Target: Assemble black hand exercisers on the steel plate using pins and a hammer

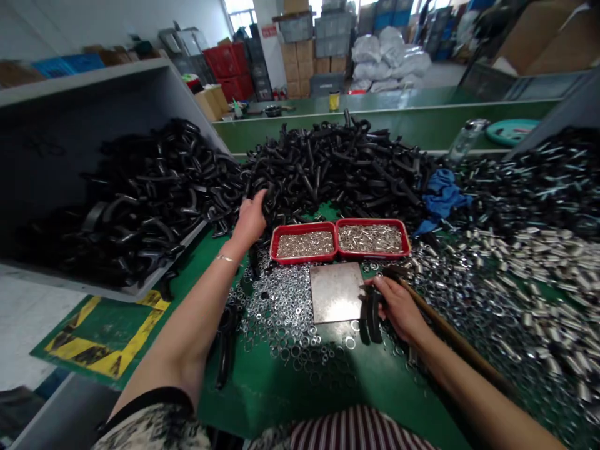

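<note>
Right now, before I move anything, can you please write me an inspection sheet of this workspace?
surface: green bench with a steel plate lying on it
job's things: heaped black U-bolts; two red trays of small metal parts
clutter: loose washers, blue cloth, wooden stick
hands: left hand grips a U-bolt at the heap; right hand holds one beside the plate
cables: nothing seen
surroundings: cartons, white sacks, red crates

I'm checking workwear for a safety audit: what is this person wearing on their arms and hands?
The left hand and right hand are bare, without gloves. A thin silver bracelet circles the left wrist. The left sleeve is a black-and-cream print with a black band at its edge.
</note>
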A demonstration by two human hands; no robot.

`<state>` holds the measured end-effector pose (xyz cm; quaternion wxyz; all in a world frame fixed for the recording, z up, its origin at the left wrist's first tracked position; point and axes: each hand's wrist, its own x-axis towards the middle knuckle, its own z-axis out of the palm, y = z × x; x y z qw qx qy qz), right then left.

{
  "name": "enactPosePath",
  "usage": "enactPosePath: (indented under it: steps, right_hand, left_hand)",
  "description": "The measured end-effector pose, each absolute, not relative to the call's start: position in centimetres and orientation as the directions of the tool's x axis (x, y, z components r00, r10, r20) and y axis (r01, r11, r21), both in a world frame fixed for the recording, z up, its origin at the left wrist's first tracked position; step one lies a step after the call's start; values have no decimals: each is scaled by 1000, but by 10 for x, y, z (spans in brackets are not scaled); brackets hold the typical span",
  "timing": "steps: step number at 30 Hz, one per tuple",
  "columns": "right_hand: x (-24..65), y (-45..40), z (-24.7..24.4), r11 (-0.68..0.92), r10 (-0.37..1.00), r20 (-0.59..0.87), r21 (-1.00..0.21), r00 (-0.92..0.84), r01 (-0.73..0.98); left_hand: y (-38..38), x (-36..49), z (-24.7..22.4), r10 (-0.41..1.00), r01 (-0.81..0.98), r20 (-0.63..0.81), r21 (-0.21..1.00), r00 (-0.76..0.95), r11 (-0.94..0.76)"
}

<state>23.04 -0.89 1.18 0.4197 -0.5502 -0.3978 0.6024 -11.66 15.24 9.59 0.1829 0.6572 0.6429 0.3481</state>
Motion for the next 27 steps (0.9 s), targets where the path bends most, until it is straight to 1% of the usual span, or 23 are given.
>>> enactPosePath:
  steps: [1,2,3,4,5,7,8,9,11,13,15,20,24,27]
  right_hand:
    - [232,-7,11,-311,950,-310,-950,-46,-9]
    - [233,-4,11,-280,958,-283,-958,-44,61]
    - [234,-1,13,-237,969,-244,-961,-36,142]
    - [234,2,15,-179,981,-191,-957,-31,228]
    - [234,5,19,-110,991,-127,-943,-33,314]
    - [235,10,28,28,997,-6,-887,-72,461]
    - [235,12,33,79,994,31,-854,-102,514]
    - [236,13,38,115,990,52,-825,-128,554]
    - [238,13,46,144,986,59,-779,-158,610]
    - [238,12,50,153,983,49,-744,-176,651]
    - [238,11,51,159,982,40,-715,-187,681]
    - [232,9,49,188,976,50,-685,-213,704]
    - [228,6,50,204,974,64,-652,-215,730]
    - [226,5,53,237,966,83,-656,-243,717]
  left_hand:
    - [140,-106,99,975,575,178,815,-130,-72]
    - [125,-91,99,983,460,121,887,-137,-45]
    - [108,-73,96,990,405,81,914,-114,-28]
    - [89,-52,89,999,331,18,944,-47,-1]
    - [70,-30,80,998,270,-50,962,30,40]
    - [37,11,57,984,208,-126,973,129,98]
    - [24,28,45,967,86,-178,983,182,165]
    - [14,41,34,952,5,-210,977,224,215]
    - [3,58,19,931,-103,-244,954,273,280]
    - [1,63,12,924,-128,-251,946,289,297]
    - [2,63,11,923,-116,-244,951,297,288]
    - [1,54,12,927,-34,-213,971,310,235]
    - [-6,52,16,940,67,-187,982,285,175]
    - [-10,57,22,949,96,-159,986,272,137]
